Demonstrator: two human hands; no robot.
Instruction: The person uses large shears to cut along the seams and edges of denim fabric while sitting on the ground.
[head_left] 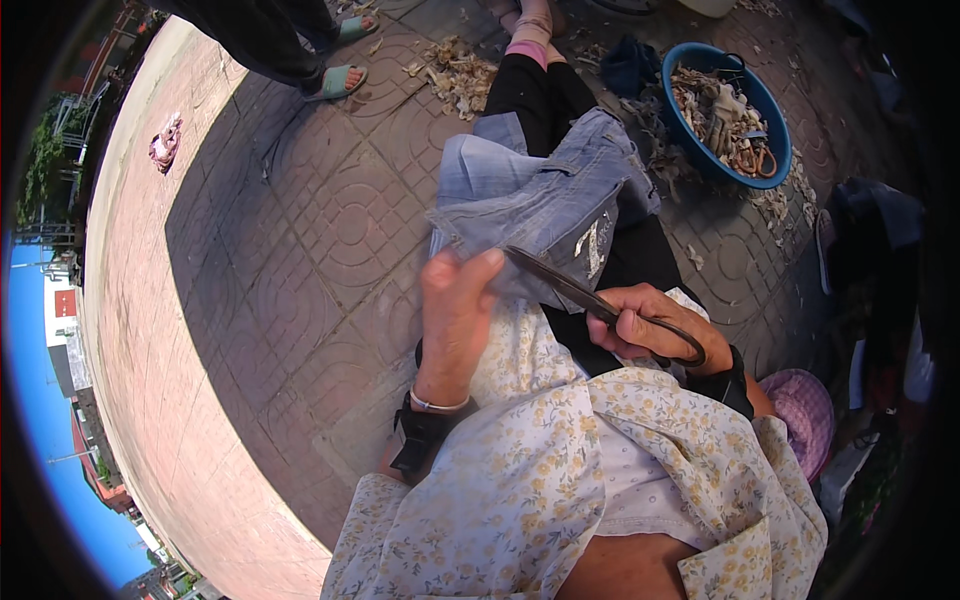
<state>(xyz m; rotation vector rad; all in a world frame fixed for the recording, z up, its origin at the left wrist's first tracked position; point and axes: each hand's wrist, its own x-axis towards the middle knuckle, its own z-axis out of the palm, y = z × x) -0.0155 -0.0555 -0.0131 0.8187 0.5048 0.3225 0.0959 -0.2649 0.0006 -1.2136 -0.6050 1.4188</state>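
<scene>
A faded blue denim garment (540, 205) with raw edges and a patch of silvery decoration lies over my outstretched legs. My left hand (455, 315) is closed on its near left edge, the thumb pointing towards the scissors. Dark metal scissors (560, 280) are in my right hand (650, 322), with the fingers wrapped round the handles. Their long blades slant up and left over the denim, tips beside my left thumb. Whether the blades are fully together I cannot make out. Part of the cloth under my left hand is hidden.
A blue basin (778, 172) at the far right holds pale scraps and something with orange loops. More scraps (455, 80) lie on the patterned paving. At the far left stands a person in dark trousers and green sandals (337, 82). A pink checked hat (797, 415) is by my right side.
</scene>
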